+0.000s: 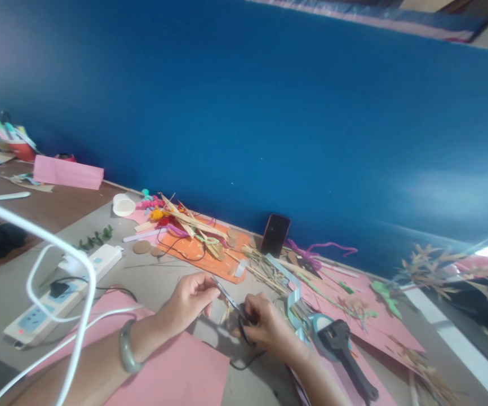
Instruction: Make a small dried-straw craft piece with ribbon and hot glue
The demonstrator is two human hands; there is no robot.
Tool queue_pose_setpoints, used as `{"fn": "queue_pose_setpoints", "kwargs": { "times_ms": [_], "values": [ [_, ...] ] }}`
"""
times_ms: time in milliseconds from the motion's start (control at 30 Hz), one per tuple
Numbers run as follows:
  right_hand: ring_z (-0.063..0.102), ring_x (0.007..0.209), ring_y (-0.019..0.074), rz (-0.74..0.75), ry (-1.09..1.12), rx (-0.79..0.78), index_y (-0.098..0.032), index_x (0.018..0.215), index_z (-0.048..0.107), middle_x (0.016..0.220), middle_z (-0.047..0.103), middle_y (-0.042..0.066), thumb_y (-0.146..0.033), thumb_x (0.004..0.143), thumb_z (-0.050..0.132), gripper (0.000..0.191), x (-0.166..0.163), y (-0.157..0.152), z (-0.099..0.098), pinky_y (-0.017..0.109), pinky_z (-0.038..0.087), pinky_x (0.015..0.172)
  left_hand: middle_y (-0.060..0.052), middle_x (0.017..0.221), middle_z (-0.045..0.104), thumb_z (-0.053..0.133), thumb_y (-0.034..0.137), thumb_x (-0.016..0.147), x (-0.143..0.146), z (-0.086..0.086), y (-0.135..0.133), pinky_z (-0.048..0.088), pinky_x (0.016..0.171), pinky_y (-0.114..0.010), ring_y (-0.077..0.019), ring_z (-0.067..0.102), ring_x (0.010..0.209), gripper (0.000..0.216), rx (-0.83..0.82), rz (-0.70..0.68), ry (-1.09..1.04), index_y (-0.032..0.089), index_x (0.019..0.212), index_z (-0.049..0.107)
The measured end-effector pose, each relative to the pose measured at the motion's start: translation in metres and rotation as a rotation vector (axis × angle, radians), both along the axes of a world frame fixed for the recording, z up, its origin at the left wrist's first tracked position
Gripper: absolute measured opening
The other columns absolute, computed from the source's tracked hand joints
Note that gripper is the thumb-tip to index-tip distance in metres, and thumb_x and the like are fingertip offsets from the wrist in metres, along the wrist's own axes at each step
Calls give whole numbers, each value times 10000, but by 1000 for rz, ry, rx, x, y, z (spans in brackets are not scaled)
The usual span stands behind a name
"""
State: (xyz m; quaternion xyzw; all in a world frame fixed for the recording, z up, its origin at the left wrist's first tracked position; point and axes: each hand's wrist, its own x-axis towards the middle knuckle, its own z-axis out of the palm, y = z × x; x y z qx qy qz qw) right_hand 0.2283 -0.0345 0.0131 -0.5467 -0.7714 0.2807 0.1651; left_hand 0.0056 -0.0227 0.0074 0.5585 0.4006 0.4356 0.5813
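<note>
My right hand [258,324] is closed around the dark handles of a pair of scissors [229,299], whose blades point up and left. My left hand [195,296], with a bangle [129,347] on its wrist, is pinched at the blade tips. Whatever lies between its fingertips is too small to make out. Some pale dry bits show just below the blades, between the two hands. Under my left forearm lies a pink sheet [185,372].
An orange sheet [180,251] bears craft scraps and dry stalks. A phone [275,234] leans on the blue partition [244,113]. At left are a power strip [36,318] and a white cable [89,304] crossing the foreground. A glue gun [349,355] lies at right.
</note>
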Motion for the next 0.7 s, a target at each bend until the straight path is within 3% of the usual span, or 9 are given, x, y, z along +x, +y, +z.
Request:
{"fn": "queue_pose_setpoints", "kwargs": {
  "times_ms": [300, 433, 567, 700],
  "values": [
    [402, 679, 151, -48, 43, -36, -212, 593, 361, 579, 408, -50, -195, 647, 679, 324, -1, 4, -1, 239, 300, 588, 54, 457, 543, 548, 271, 822, 2, -4, 0, 331, 425, -170, -71, 447, 396, 128, -40, -6, 34, 158, 774, 583],
    [381, 629, 133, -68, 124, -23, -221, 608, 340, 580, 396, -63, -220, 636, 681, 342, -4, 3, 1, 239, 308, 580, 20, 631, 639, 563, 244, 781, 4, -2, -1, 336, 418, -170, -54, 446, 405, 87, -95, 11, -23, 173, 749, 524],
    [393, 643, 135, -24, 112, 17, -220, 632, 364, 607, 412, -61, -195, 627, 672, 310, -4, 1, 6, 241, 319, 600, -6, 717, 653, 607, 220, 742, 3, -5, 3, 449, 604, -207, -109, 585, 625, 71, -38, 46, -19, 157, 771, 599],
    [405, 652, 138, 4, 98, 6, -218, 641, 383, 617, 429, -57, -177, 619, 671, 292, -3, -1, 11, 241, 324, 600, -44, 774, 699, 634, 252, 742, -1, -6, 7, 470, 726, -259, -168, 628, 754, 119, 39, 59, 71, 145, 766, 680]
  ]
}}
